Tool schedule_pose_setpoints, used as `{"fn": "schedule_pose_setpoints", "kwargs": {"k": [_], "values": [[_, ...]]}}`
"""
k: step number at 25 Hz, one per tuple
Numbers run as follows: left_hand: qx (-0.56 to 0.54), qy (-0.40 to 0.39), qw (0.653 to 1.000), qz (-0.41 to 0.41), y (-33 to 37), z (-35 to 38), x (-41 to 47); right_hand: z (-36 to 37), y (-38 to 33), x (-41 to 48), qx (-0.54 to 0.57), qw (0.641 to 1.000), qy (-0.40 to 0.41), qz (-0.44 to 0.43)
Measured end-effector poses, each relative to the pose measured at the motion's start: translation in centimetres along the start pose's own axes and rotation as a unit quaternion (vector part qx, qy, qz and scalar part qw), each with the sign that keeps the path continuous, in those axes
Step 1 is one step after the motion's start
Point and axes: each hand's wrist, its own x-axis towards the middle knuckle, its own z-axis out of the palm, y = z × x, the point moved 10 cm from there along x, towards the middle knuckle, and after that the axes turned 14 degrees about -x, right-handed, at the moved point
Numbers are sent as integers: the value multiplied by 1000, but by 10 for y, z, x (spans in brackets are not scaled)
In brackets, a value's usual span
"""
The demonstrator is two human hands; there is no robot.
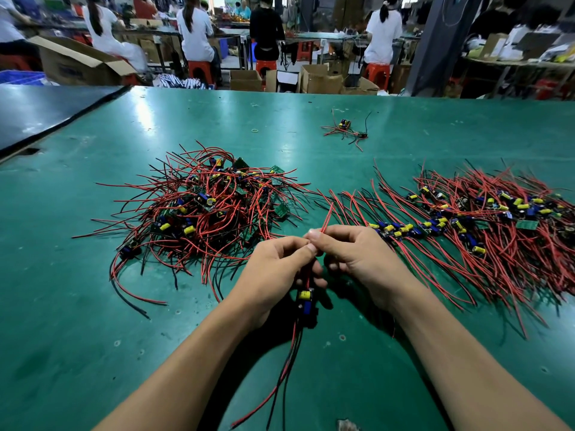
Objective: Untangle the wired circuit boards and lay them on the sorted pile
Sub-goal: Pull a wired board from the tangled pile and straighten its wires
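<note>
I count three groups of wired boards on the green desk [93, 306]. A tangled heap of red and black wires with small green circuit boards [202, 209] lies just beyond my left hand [277, 272] and to its left. A sorted pile of the same boards, wires lying side by side [482, 225], spreads out from my right hand [357, 259] to its right. A small loose cluster [345, 130] lies well beyond both hands.

One single board with a yellow and a blue part [306, 301] hangs between my hands, above the desk. The left hand's fingers curl round its wires, and the right hand pinches its red wire ends [325, 220], which point up. Its other wires trail down toward me.

An open brown cardboard box [77, 62] stands far past the desk; I cannot tell what is in it.
</note>
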Motion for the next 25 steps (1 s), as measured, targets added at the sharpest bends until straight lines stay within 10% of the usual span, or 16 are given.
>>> {"fn": "schedule_pose_setpoints", "kwargs": {"k": [12,17,25], "values": [[30,-39,999,-14,2,10,-3,-47,-2,3,-29,974,225,-26],[34,-49,998,-26,4,14,-6,-45,6,8,84,968,234,-22],[-43,50,998,5,17,-3,-5,-45,-6,5,-71,975,203,-48]]}}
